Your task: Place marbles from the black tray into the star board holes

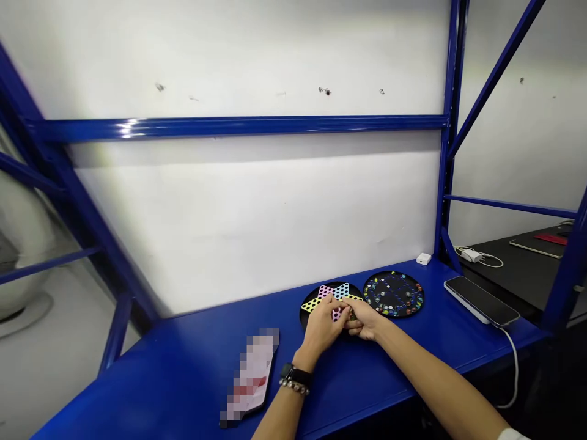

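On the blue painted-steel desk [137, 379], a flat pixel-blurred object [251, 376] is lying at far left. The left hand [321, 327] and right hand [364, 321] are resting together, fingertips meeting over a round black board with a pastel multicoloured star [331, 299], though any held piece is hidden; the visible star holes are appearing unfilled. Beside it, a round black marble board [393, 294] is carrying many coloured marbles, and a black smartphone [481, 299] is lying at right.

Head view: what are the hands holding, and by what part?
Cannot tell: the left hand and right hand meet over the star-marked game board, hiding anything pinched.
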{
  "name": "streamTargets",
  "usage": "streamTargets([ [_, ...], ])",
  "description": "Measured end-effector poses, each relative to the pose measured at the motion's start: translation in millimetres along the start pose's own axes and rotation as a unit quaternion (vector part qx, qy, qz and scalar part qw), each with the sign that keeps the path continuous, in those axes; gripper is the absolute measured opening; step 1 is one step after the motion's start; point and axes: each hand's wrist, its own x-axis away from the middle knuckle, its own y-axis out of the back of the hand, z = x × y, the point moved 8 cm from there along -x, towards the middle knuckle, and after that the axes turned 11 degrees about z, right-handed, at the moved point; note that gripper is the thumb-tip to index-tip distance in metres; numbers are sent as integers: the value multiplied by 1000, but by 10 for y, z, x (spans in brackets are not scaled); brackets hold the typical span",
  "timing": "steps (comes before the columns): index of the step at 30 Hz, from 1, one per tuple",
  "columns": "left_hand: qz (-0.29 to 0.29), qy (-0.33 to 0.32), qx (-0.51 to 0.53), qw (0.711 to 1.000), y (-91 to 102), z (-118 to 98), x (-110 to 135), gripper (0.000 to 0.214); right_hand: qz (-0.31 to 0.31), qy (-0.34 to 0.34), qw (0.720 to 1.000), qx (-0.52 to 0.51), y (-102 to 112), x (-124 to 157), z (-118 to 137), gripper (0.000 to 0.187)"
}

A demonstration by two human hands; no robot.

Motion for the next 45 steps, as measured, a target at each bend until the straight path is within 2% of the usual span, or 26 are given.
streamTargets([
  [3, -13, -4, -17, 1000, 26, 4, 25, 28, -26, 31, 999, 3, 25, -4, 35, 39],
  [7, -30, -23, -25, 999, 49, -9, 54, 25, -29, 69, 997, 25, 65, 7, 168, 36],
  [9, -41, -21, -18, 999, 68, 20, 65, 32, -44, 78, 994, 59, 168, 45, 270, 31],
  [11, -61, -5, -15, 998, 122, 85, 80, 36, -91, 89, 981, 147, 366, 137, 421, 29],
  [12, -72, 4, -17, 997, 160, 121, 89, 35, -131, 101, 961, 223, 490, 216, 529, 28],
  [13, -82, 11, -23, 996, 201, 154, 98, 33, -182, 112, 923, 321, 614, 318, 653, 29],
  [14, -90, 17, -31, 995, 240, 182, 106, 31, -242, 123, 862, 428, 722, 442, 788, 29],
  [15, -97, 23, -38, 994, 275, 208, 112, 29, -287, 125, 789, 528, 793, 556, 898, 28],
  [16, -101, 29, -44, 994, 306, 232, 117, 28, -325, 107, 722, 602, 864, 651, 963, 26],
  [17, -105, 34, -48, 993, 329, 252, 120, 28, -342, 88, 684, 638, 934, 717, 989, 22],
  [18, -108, 39, -50, 992, 347, 265, 124, 28, -353, 61, 653, 668, 992, 760, 992, 19],
  [22, -109, 42, -55, 992, 355, 260, 128, 27, -364, -18, 582, 727, 1052, 798, 935, 19],
  [27, -79, 53, -39, 995, 323, 264, 120, 31, -361, 2, 581, 729, 948, 820, 946, 25],
  [30, -77, 63, -32, 995, 354, 286, 118, 33, -391, 62, 568, 722, 827, 920, 1031, 35],
  [33, -79, 91, -49, 992, 366, 346, 117, 33, -381, 143, 562, 720, 535, 935, 1013, 33],
  [36, -33, 139, -101, 984, 240, 463, 118, 38, -264, 205, 579, 743, 91, 765, 777, 37],
  [39, 91, 155, -138, 974, -72, 577, 129, 50, -100, 199, 592, 775, -269, 541, 385, 49],
  [40, 130, 150, -143, 970, -175, 598, 141, 53, -60, 182, 595, 780, -325, 485, 265, 54],
  [42, 177, 137, -151, 963, -320, 615, 161, 55, -19, 152, 603, 783, -350, 417, 112, 62],
  [45, 188, 126, -158, 961, -396, 618, 162, 56, -19, 137, 614, 777, -307, 400, 79, 64],
])
